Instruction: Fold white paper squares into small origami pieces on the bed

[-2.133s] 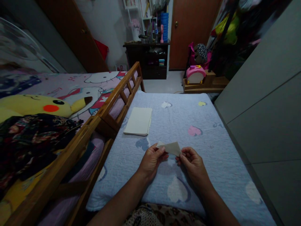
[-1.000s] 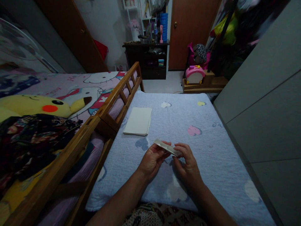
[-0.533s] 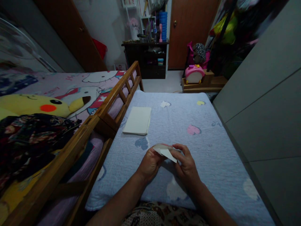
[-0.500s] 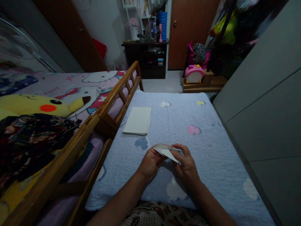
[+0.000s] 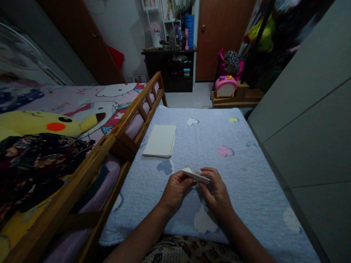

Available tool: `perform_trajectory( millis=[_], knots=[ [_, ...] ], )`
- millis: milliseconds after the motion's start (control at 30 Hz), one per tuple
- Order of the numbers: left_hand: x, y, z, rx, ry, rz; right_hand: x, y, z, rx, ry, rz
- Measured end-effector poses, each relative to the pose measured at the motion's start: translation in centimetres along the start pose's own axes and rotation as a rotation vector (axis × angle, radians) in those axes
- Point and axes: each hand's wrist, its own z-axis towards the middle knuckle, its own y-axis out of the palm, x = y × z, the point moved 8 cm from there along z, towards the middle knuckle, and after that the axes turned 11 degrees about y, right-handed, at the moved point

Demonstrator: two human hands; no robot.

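Observation:
A small piece of folded white paper (image 5: 195,176) is held up between my two hands, above the near part of the bed. My left hand (image 5: 177,190) pinches its left end, thumb on the near side. At the right end, my right hand (image 5: 215,188) grips the paper between thumb and fingers. Part of the far side of the fold is hidden by the fingers. Beyond my left hand, a stack of white paper (image 5: 159,141) lies flat on the blue bedspread (image 5: 203,138).
A wooden bed rail (image 5: 117,131) runs along the left, with a yellow plush toy (image 5: 41,122) and dark patterned cloth (image 5: 35,160) behind it. Pale cabinet doors (image 5: 307,120) stand at the right. A dark cabinet (image 5: 170,69) and a pink toy case (image 5: 226,87) are beyond the bed.
The folded paper has been tilted and now shows a narrow edge where a pointed flap showed before. My right thumb has come onto its near side. The paper stack has not moved.

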Motion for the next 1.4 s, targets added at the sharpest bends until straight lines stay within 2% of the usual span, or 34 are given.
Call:
perform_trajectory(
  millis=[167,233,300,367,467,567,667,833,933,1100,1167,1233,1333,1400],
  knots=[
    [1.0,0.1,0.0,-0.043,0.042,0.16,-0.2,-0.8,0.2,0.039,-0.015,0.024],
    [1.2,-0.5,0.1,-0.004,0.038,0.187,-0.3,-1.6,0.3,0.094,-0.054,-0.035],
    [0.6,-1.2,0.1,0.047,-0.063,0.12,-0.3,-2.3,0.4,0.156,-0.1,-0.101],
    [-0.5,-1.3,0.0,0.035,-0.228,0.001,-0.4,-2.8,0.6,0.171,-0.136,-0.138],
    [-1.1,-0.6,0.0,-0.039,-0.379,-0.149,-0.6,-2.5,1.3,0.069,-0.158,-0.112],
    [-0.8,0.4,0.5,-0.105,-0.405,-0.242,-1.2,-1.7,1.6,-0.056,-0.174,-0.057],
    [-0.9,1.3,0.7,-0.158,-0.429,-0.275,-1.7,-1.2,1.6,-0.106,-0.183,-0.027],
    [-1.4,2.1,0.6,-0.206,-0.417,-0.297,-1.3,-0.7,1.4,-0.18,-0.086,0.02],
    [-1.2,1.8,0.7,-0.149,-0.341,-0.269,-0.8,-1.2,1.5,-0.18,-0.004,0.17],
    [-0.7,0.9,0.7,-0.029,-0.237,-0.129,1.7,-1.5,2.2,-0.127,0.328,0.487],
    [-0.6,1.0,0.6,-0.019,-0.213,-0.092,2.5,-0.8,2.2,-0.162,0.456,0.489],
    [-0.5,1.3,0.5,-0.037,-0.191,-0.085,2.9,0.0,2.2,-0.203,0.513,0.44],
    [-0.1,1.7,0.3,-0.072,-0.172,-0.073,3.0,0.6,2.2,-0.245,0.505,0.367],
    [0.4,1.1,0.5,-0.039,-0.144,-0.027,3.2,0.9,2.2,-0.279,0.492,0.316]
  ],
)
